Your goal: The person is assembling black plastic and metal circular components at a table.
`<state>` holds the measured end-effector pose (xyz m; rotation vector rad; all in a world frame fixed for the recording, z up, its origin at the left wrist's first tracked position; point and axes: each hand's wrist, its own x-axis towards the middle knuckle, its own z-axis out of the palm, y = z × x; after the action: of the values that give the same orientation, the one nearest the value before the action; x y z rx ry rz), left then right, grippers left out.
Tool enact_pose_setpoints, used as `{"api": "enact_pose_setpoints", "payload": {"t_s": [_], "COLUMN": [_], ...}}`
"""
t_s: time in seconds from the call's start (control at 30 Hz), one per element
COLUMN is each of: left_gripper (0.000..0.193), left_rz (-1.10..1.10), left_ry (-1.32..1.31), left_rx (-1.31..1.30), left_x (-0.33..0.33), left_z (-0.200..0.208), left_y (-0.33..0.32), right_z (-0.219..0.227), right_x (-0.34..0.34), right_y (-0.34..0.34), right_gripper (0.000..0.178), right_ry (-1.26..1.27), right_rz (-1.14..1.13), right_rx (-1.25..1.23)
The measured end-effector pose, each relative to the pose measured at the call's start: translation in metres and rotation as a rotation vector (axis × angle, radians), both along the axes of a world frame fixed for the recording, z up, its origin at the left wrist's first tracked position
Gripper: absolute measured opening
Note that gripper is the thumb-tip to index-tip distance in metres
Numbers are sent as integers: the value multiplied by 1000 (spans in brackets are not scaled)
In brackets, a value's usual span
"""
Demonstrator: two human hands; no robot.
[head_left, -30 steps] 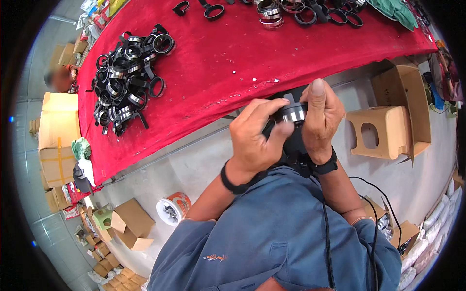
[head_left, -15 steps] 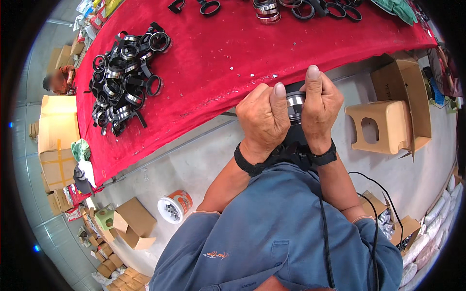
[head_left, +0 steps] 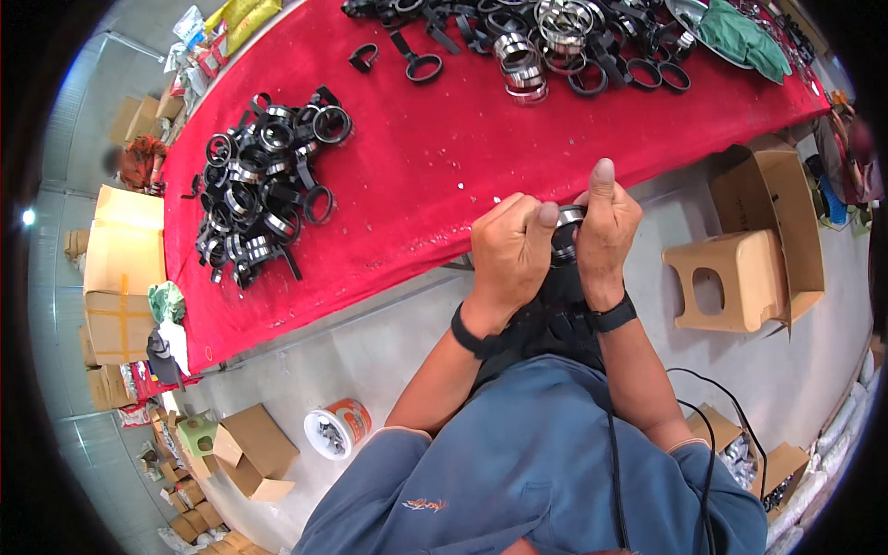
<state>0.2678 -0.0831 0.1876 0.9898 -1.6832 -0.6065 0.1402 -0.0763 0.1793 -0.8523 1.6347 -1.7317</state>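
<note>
In front of my body, at the near edge of the table, I hold a black ring-shaped part with a silver metal band [head_left: 570, 220] between both hands. My left hand [head_left: 511, 250] is closed on its left side with the thumb up. My right hand [head_left: 608, 242] grips the right side, thumb also pointing up. Fingers cover much of the part, so its lower portion is hidden. To the left on the red cloth lies a heap of similar black and silver rings with arms [head_left: 242, 185].
More ring parts [head_left: 546, 42] and a tray with a green cloth [head_left: 740, 37] lie at the far side of the red-covered table [head_left: 407, 157]. A tan stool [head_left: 740, 277] and an open carton [head_left: 791, 222] stand right. A white bucket [head_left: 339, 428] sits on the floor, lower left.
The view has tilted up, bringing more of the table's far side into sight. Both hands still hold the ring part, which now appears slightly lower in the picture.
</note>
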Motion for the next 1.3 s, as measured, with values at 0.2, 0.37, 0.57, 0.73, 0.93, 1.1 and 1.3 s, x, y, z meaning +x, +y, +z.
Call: {"api": "enact_pose_setpoints", "payload": {"t_s": [0.2,0.37,0.57,0.73,0.93,1.1,1.3], "left_gripper": [19,25,48,45,44,27,30], "left_rz": [29,458,826,398,224,152,1], "left_ry": [-311,-886,-1055,-856,-887,-857,-882], "left_rx": [-76,-481,-368,-293,-147,10,120], "left_x": [69,188,289,181,112,97,87], "left_z": [38,82,75,35,-38,-46,-22], "left_y": [-38,-154,-239,-280,-304,-293,-200], "right_z": [-11,-32,-38,-66,-70,-75,-71], "right_x": [-7,-33,-42,-41,-23,-20,-31], "right_y": [-12,-20,-48,-81,-87,-90,-86], "right_gripper": [76,64,50,42,37,38,39], "right_ry": [-121,9,216,712,891,885,839], "right_rz": [271,218,180,80,-42,-38,-18], "right_rx": [-24,39,47,9,-145,-166,-163]}}
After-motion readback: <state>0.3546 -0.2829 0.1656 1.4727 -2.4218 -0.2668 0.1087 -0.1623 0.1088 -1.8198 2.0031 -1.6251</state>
